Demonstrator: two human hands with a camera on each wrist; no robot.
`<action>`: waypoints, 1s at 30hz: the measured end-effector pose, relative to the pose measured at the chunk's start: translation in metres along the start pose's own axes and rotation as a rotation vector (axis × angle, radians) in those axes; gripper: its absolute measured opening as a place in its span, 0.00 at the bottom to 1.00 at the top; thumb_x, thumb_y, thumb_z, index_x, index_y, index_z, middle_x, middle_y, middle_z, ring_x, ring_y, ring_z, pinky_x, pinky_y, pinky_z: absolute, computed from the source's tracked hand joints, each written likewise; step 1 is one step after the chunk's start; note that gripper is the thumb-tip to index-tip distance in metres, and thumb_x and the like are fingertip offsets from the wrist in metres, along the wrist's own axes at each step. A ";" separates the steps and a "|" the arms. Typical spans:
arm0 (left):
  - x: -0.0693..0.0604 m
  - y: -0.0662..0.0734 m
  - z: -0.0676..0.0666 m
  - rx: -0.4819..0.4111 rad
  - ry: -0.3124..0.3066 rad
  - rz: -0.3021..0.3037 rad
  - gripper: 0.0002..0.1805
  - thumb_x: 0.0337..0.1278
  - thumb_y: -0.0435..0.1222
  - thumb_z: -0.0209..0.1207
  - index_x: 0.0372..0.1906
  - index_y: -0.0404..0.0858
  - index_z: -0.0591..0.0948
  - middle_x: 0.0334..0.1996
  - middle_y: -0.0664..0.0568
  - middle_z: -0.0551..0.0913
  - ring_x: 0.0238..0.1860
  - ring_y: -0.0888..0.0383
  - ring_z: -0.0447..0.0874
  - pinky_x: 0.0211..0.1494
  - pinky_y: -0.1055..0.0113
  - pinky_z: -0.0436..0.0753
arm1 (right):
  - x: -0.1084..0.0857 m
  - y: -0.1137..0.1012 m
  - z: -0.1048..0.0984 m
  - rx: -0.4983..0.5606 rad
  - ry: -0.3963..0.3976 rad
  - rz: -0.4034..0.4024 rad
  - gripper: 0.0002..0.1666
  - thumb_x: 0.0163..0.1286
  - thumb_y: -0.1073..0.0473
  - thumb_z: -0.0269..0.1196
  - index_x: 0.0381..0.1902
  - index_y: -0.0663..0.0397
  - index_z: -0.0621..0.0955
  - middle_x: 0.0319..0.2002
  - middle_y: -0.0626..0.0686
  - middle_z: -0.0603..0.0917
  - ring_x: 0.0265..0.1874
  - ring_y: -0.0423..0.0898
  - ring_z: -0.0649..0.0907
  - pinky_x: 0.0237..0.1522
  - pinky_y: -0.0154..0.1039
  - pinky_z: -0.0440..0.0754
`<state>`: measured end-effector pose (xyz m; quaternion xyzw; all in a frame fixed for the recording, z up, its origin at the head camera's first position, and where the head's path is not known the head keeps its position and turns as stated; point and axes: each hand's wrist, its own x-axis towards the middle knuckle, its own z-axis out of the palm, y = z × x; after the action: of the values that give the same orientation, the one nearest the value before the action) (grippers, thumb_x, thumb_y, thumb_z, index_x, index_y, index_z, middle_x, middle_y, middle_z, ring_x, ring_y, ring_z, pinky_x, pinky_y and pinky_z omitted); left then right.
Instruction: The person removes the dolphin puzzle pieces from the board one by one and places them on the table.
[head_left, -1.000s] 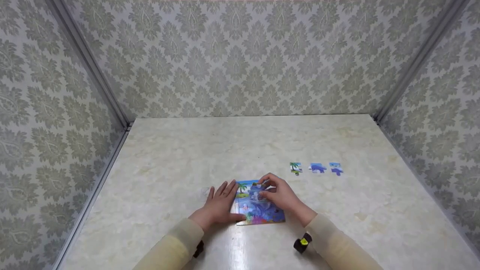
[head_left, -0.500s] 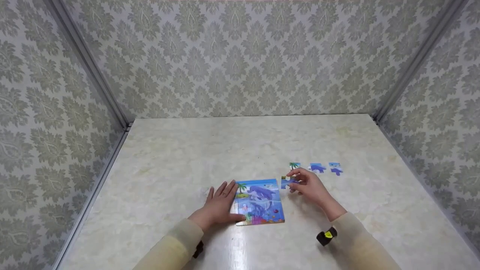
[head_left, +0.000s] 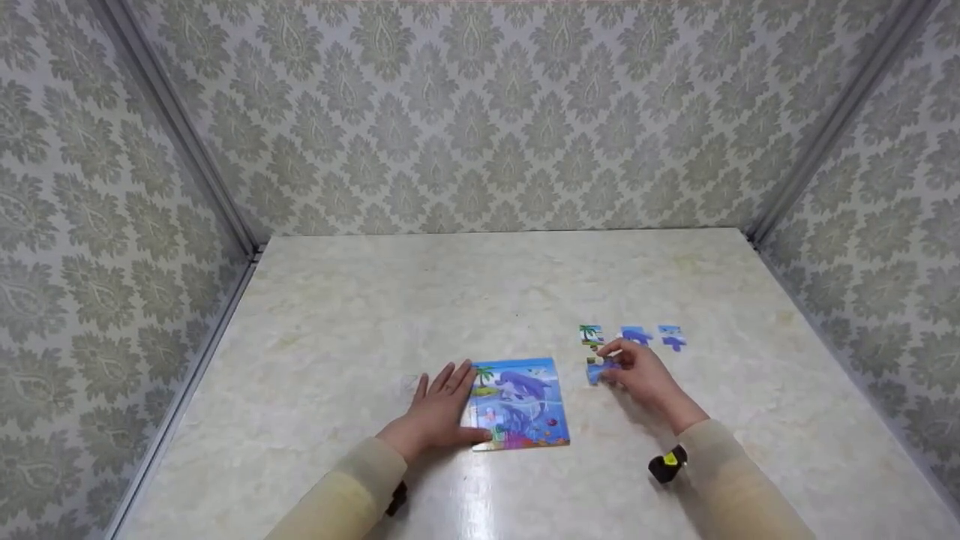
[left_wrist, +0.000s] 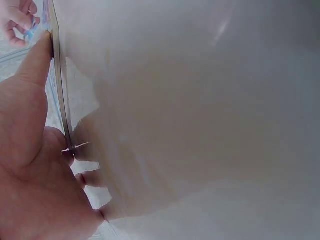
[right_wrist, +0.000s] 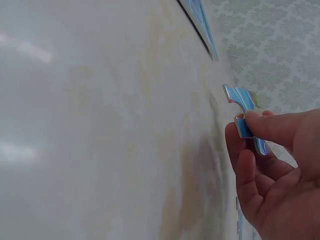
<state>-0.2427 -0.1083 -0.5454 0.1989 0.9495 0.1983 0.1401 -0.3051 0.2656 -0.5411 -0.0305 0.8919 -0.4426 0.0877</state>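
A square dolphin picture puzzle board [head_left: 529,409] lies flat on the table in the head view. My left hand [head_left: 435,420] rests along its left side, fingers spread, with the thumb on the lower left corner. To the board's right, my right hand [head_left: 643,382] pinches a blue jigsaw piece [head_left: 595,370] between thumb and fingers. That piece [right_wrist: 240,97] appears raised off the table in the right wrist view, partly covered by the thumb. Just beyond it lie a palm-tree piece [head_left: 590,334], a purple-blue piece [head_left: 634,332] partly behind the fingers, and another blue piece [head_left: 671,337].
The pale marbled table [head_left: 360,300] reaches back to a patterned wall [head_left: 480,112], with side walls on both flanks. A small faint transparent thing [head_left: 409,383] lies by the left fingertips.
My right hand has left the board's upper part and moved right with the jigsaw piece pinched in it, toward the loose pieces. The left hand has stayed in place.
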 end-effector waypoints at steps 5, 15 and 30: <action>0.000 0.000 0.000 0.001 0.002 -0.001 0.61 0.57 0.67 0.64 0.84 0.40 0.50 0.85 0.48 0.45 0.85 0.41 0.40 0.82 0.32 0.40 | 0.004 0.007 0.004 -0.069 0.026 0.004 0.14 0.71 0.67 0.65 0.52 0.50 0.83 0.50 0.55 0.83 0.47 0.50 0.78 0.51 0.43 0.78; 0.000 0.001 0.000 -0.001 -0.003 0.001 0.61 0.58 0.67 0.63 0.84 0.40 0.49 0.85 0.48 0.45 0.85 0.41 0.40 0.82 0.33 0.40 | 0.005 0.009 0.009 -0.085 0.051 0.022 0.18 0.70 0.68 0.65 0.57 0.57 0.80 0.57 0.60 0.79 0.55 0.54 0.77 0.62 0.53 0.76; -0.001 0.003 -0.001 0.005 0.006 0.003 0.60 0.58 0.65 0.64 0.84 0.40 0.50 0.85 0.47 0.46 0.85 0.41 0.41 0.82 0.32 0.41 | 0.002 -0.014 0.005 -0.011 0.039 0.078 0.24 0.73 0.61 0.65 0.64 0.55 0.74 0.62 0.59 0.75 0.59 0.56 0.76 0.62 0.52 0.78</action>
<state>-0.2417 -0.1066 -0.5428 0.2000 0.9501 0.1968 0.1364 -0.3066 0.2525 -0.5329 0.0124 0.8963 -0.4345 0.0874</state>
